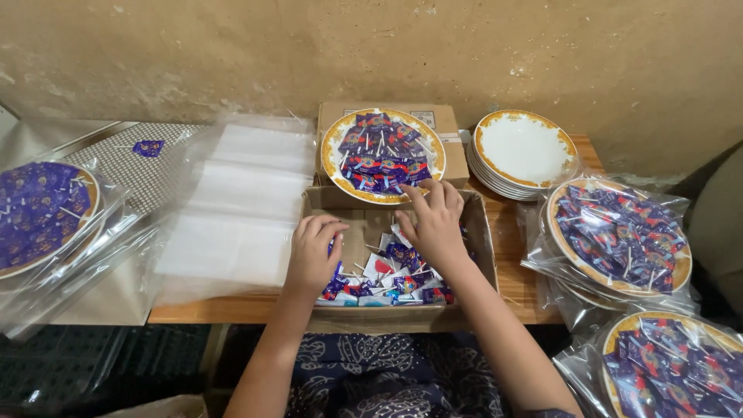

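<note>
Head view: your left hand (312, 255) is curled inside the cardboard box (481, 232), fingers closed on wrapped lollipops (395, 282) at the pile's left edge; your right hand (433, 220) hovers over the pile's far side, fingers spread, fingertips at the rim of the filled plate (333, 151); empty plate stack (522, 147) right; clear bags (240, 201) left.

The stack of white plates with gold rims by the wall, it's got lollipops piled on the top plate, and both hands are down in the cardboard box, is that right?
Not quite. The head view shows the top of the stack of white plates bare; the lollipops lie on the separate plate left of it. Both the left hand and right hand are at the cardboard box.
</note>
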